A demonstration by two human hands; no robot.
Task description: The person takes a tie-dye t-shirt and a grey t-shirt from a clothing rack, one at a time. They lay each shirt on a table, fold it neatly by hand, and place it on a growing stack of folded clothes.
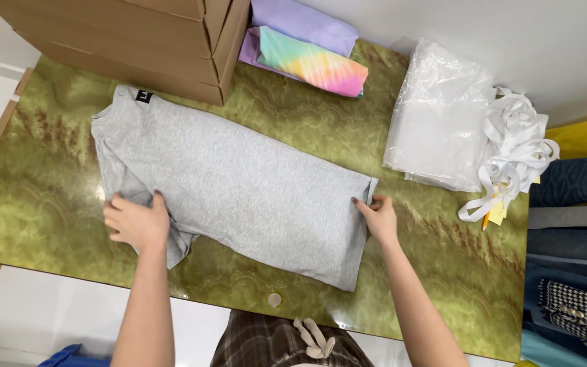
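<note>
Head view: the grey T-shirt (239,187) lay flat on the green table (443,272), its length running between your hands. Your left hand (137,221) pressed open on the sleeve end; your right hand (377,217) pinched the hem.

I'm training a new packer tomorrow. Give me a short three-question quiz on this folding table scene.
1. True or false: the left hand presses on the grey cotton T-shirt.
2. Which edge does the right hand pinch: A) hem end, B) neck?
3. What lies behind the shirt, beside the brown cardboard boxes?

Key: 1 true. 2 A. 3 a folded pastel tie-dye garment.
</note>
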